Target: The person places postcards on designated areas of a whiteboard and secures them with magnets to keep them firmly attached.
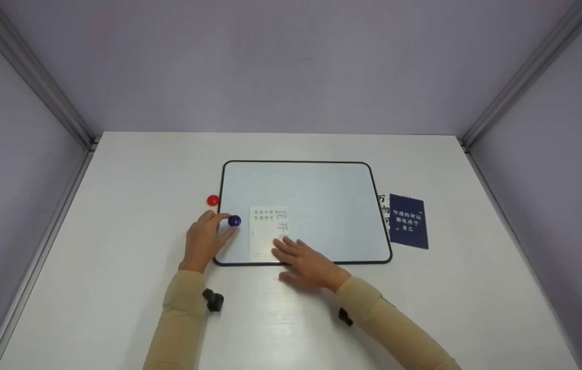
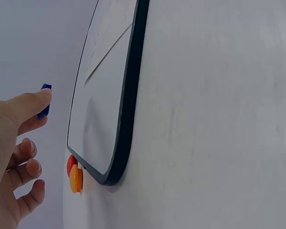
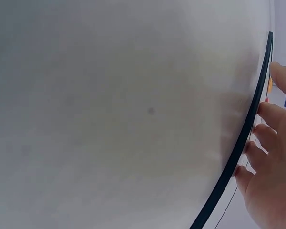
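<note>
Two bare hands work at a framed whiteboard (image 1: 329,205) lying on a white table (image 1: 142,169). Over the whiteboard's left edge, the left hand (image 1: 201,241) pinches a blue round magnet (image 1: 235,221) between thumb and index finger; the left wrist view shows it tilted on edge, apart from the surface. On the whiteboard's lower left part lies a white printed card (image 1: 265,234). The right hand (image 1: 308,264), fingers spread, rests across the whiteboard's near edge, fingertips on the card's lower right corner.

A red magnet (image 1: 212,200) lies just beside the whiteboard's left side, an orange magnet (image 2: 75,178) next to it.

Possible trouble, as a judgement: the tilted magnet could slip from its fingertip hold, or snap down off target if the whiteboard attracts it. Sideways pressure from the right hand could skew the card.

To the whiteboard's right, a navy card (image 1: 408,234) reads in white Chinese characters, "所谓的命运都取决于自己". It partly covers a lettered card (image 1: 384,204), where "万" shows, then seemingly "物". The card on the whiteboard appears to begin "花开"; the hand hides the rest, and its small print is unreadable. No brand shows.
</note>
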Demonstrator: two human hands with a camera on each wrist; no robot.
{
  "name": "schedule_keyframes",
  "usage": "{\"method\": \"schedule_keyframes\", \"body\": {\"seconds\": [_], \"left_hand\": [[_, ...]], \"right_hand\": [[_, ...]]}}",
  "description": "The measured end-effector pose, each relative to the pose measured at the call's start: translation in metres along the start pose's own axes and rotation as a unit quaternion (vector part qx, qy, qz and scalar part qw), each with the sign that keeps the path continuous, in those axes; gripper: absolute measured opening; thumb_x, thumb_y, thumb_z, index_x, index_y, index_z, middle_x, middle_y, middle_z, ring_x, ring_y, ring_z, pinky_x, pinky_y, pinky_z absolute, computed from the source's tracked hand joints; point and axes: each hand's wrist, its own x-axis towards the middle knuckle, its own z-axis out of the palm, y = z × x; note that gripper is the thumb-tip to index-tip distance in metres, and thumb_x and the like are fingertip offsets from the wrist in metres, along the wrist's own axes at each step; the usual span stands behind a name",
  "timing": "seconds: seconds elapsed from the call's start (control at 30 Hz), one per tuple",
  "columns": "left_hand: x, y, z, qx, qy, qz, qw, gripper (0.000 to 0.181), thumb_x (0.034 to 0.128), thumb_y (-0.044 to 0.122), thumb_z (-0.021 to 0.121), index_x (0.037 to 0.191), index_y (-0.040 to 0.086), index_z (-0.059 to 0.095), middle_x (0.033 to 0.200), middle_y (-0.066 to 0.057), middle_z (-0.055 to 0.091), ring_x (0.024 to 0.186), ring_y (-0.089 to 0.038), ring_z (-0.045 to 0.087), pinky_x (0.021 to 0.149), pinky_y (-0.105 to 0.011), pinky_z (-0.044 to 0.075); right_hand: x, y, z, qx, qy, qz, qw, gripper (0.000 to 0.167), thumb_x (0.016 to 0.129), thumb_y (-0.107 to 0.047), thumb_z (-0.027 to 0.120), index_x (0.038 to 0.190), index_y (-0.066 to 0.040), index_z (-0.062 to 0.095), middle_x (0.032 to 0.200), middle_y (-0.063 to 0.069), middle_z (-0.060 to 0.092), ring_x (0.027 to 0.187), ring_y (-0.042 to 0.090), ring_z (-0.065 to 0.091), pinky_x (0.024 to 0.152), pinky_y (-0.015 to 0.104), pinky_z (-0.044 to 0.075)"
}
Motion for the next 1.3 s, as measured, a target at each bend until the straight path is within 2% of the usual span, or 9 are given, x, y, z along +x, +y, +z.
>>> {"method": "schedule_keyframes", "body": {"seconds": [0.13, 0.23, 0.37, 0.6, 0.8, 1.03, 1.3], "left_hand": [[0.002, 0.005, 0.003, 0.004, -0.009, -0.004, 0.9999, 0.037, 0.0865, 0.031, 0.071, 0.118, 0.011, 0.068, 0.098, -0.011, 0.063, 0.081, -0.024, 0.059, 0.073, -0.036, 0.053], [0.004, 0.007, 0.005, 0.009, -0.008, 0.006, 0.9999, 0.037, 0.0862, 0.031, 0.072, 0.118, 0.012, 0.068, 0.095, -0.011, 0.063, 0.079, -0.023, 0.058, 0.071, -0.035, 0.052], [0.007, 0.010, 0.007, 0.008, 0.008, 0.026, 0.9996, 0.036, 0.0846, 0.029, 0.074, 0.116, 0.011, 0.069, 0.090, -0.011, 0.063, 0.075, -0.022, 0.056, 0.067, -0.033, 0.051], [0.010, 0.015, 0.007, 0.002, 0.019, 0.034, 0.9992, 0.036, 0.0836, 0.028, 0.075, 0.115, 0.010, 0.070, 0.087, -0.010, 0.062, 0.074, -0.020, 0.055, 0.070, -0.032, 0.055], [0.014, 0.021, 0.006, 0.011, 0.005, 0.028, 0.9995, 0.037, 0.0852, 0.030, 0.073, 0.117, 0.011, 0.068, 0.092, -0.010, 0.063, 0.079, -0.021, 0.058, 0.075, -0.034, 0.057], [0.022, 0.028, 0.007, 0.003, -0.017, 0.020, 0.9997, 0.038, 0.0872, 0.033, 0.071, 0.120, 0.013, 0.067, 0.099, -0.011, 0.064, 0.086, -0.023, 0.061, 0.079, -0.034, 0.058], [0.028, 0.035, 0.013, -0.004, -0.022, 0.025, 0.9994, 0.039, 0.0876, 0.034, 0.070, 0.120, 0.013, 0.067, 0.098, -0.011, 0.064, 0.084, -0.023, 0.060, 0.080, -0.033, 0.058]], "right_hand": [[0.000, 0.000, -0.001, -0.001, -0.002, 0.001, 1.0000, 0.062, 0.100, -0.044, 0.045, 0.153, -0.019, 0.026, 0.164, -0.003, 0.018, 0.154, 0.022, 0.015, 0.127, 0.044, 0.017], [0.000, -0.001, -0.002, 0.001, -0.003, 0.001, 1.0000, 0.062, 0.100, -0.044, 0.045, 0.153, -0.019, 0.026, 0.164, -0.002, 0.018, 0.154, 0.022, 0.015, 0.127, 0.044, 0.018], [0.001, 0.000, -0.001, 0.001, 0.005, -0.007, 1.0000, 0.062, 0.099, -0.044, 0.046, 0.152, -0.017, 0.028, 0.163, 0.000, 0.021, 0.153, 0.023, 0.018, 0.126, 0.046, 0.020], [0.002, 0.000, 0.001, -0.004, 0.016, -0.007, 0.9998, 0.062, 0.098, -0.044, 0.049, 0.152, -0.018, 0.030, 0.162, 0.001, 0.024, 0.152, 0.024, 0.021, 0.125, 0.047, 0.022], [0.003, -0.001, 0.001, 0.001, 0.006, 0.005, 1.0000, 0.063, 0.098, -0.045, 0.049, 0.152, -0.020, 0.028, 0.163, -0.002, 0.022, 0.153, 0.022, 0.018, 0.126, 0.046, 0.020], [0.003, 0.000, 0.001, 0.004, 0.012, 0.000, 0.9999, 0.063, 0.098, -0.044, 0.049, 0.152, -0.019, 0.030, 0.163, -0.001, 0.023, 0.153, 0.023, 0.019, 0.125, 0.047, 0.021], [0.003, 0.001, 0.002, 0.008, 0.008, 0.005, 0.9999, 0.063, 0.098, -0.045, 0.049, 0.152, -0.021, 0.030, 0.163, -0.002, 0.023, 0.153, 0.022, 0.018, 0.125, 0.047, 0.020]]}}
